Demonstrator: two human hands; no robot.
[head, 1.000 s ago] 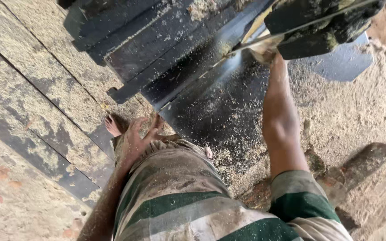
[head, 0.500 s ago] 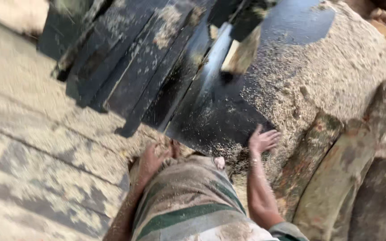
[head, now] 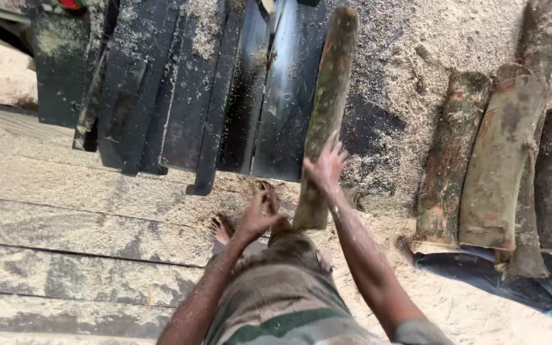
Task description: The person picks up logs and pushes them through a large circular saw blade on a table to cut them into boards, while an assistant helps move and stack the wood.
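Head view: right hand (head: 324,167) fingers spread against log (head: 326,108); left hand (head: 260,214) loosely open beside.

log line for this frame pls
left hand: open, at log end | right hand: open, on log | log: lying on dark machine bed

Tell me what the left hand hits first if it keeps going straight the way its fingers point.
Probably the log: the left hand points up and right at its lower end, very close already, though depth is unclear.

logs: (head: 499,160) three lie side by side at three o'clock
planks: (head: 65,217) dusty, at eight o'clock
sawdust: (head: 410,51) heaped at one o'clock
machine: (head: 180,83) dark metal, at eleven o'clock
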